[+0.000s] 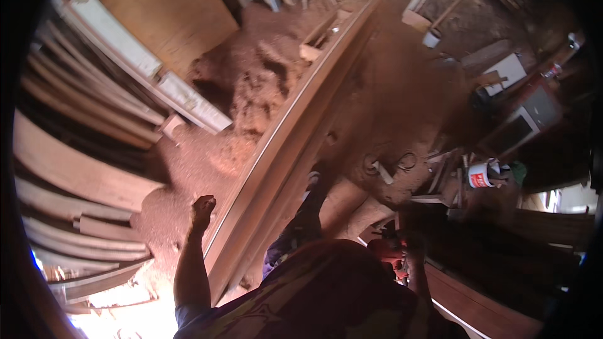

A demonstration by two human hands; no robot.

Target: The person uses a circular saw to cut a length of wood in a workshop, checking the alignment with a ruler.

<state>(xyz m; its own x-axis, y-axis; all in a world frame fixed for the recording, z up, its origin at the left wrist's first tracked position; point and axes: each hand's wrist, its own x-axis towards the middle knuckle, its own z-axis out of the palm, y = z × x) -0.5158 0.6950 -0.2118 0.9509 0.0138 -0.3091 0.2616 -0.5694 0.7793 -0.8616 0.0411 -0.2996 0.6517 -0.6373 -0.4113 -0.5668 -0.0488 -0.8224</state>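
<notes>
My left hand (pixel 202 207) is raised at the lower left, beside a long brown wooden beam (pixel 270 157) that runs diagonally away from me. Its fingers are curled; whether they hold anything small is hard to tell. At the lower right, my right hand (pixel 411 248) grips a red tool (pixel 386 252), partly in shadow and partly hidden by my body. A reddish board (pixel 477 301) with a pale edge lies below that hand. My dark-clothed leg (pixel 295 226) shows just right of the beam.
Boards (pixel 88 194) are stacked at the left, by a plywood sheet (pixel 157 6) and sawdust piles (pixel 251 88). A small wooden box (pixel 314 50) lies by the beam's far end. A white bucket (pixel 478 176), offcuts (pixel 440 194) and a dark-screened object (pixel 521 125) are at the right.
</notes>
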